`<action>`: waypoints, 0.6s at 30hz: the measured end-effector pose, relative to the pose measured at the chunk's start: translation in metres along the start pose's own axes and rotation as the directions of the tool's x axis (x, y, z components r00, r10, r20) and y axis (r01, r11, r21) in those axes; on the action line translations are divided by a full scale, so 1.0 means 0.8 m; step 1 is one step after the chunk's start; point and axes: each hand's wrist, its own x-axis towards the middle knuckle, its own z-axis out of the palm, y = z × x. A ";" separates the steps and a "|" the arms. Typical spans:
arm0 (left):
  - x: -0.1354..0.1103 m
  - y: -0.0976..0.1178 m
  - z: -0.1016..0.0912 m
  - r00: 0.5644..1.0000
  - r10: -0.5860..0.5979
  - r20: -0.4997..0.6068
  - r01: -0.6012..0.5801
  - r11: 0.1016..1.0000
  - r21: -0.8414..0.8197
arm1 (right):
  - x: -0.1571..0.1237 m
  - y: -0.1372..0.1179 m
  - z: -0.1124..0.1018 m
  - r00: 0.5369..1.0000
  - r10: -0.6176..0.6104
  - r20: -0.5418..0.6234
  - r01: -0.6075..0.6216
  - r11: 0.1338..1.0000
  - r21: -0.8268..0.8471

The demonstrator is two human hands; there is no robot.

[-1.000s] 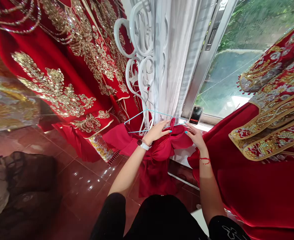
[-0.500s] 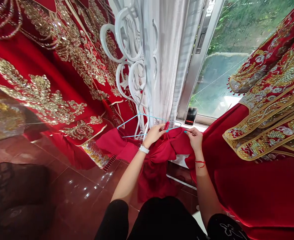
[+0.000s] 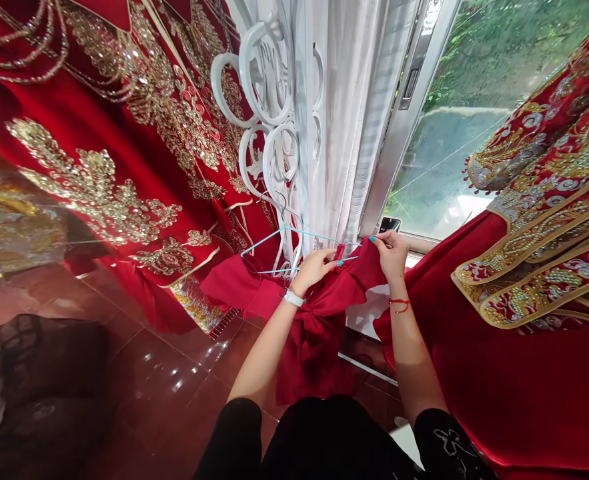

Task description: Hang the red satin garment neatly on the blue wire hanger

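Note:
A red dress (image 3: 329, 307) hangs in front of me on a thin light-blue hanger (image 3: 263, 241). My left hand (image 3: 317, 269) is closed on the dress near the middle of its neckline, thumb and fingers pinched. To its right, my right hand (image 3: 393, 255) pinches the upper edge of the dress's right shoulder between thumb and finger and holds it up. That cloth covers the right end of the hanger. On the left side, the hanger's arm shows inside the dress's other shoulder. The hanger's hook rises beside a white scrollwork stand (image 3: 281, 143).
Red gowns with gold beading (image 3: 99, 193) hang at the left. Another embroidered red garment (image 3: 539, 267) hangs at the right. A phone (image 3: 390, 225) stands on the sill by the window (image 3: 449, 147). Dark sheer fabric (image 3: 44, 387) lies lower left on the tiled floor (image 3: 174, 393).
My right hand has lifted the dress's right shoulder up and slightly inward, over the hanger's right end, which showed before. My left hand keeps its pinch. The view has shifted slightly.

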 end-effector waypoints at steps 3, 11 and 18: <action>0.000 0.000 -0.002 1.000 -0.007 -0.013 0.008 1.000 0.018 | 0.013 0.009 -0.004 0.994 0.026 0.107 -0.031 0.998 0.045; 0.001 0.012 0.002 0.999 -0.046 -0.022 0.048 0.995 0.092 | 0.002 -0.031 0.022 0.960 -0.094 0.263 0.093 0.996 0.013; -0.001 0.019 -0.002 0.991 -0.110 -0.075 0.112 0.993 0.026 | -0.028 -0.055 0.053 0.948 -0.168 0.271 0.224 0.956 -0.190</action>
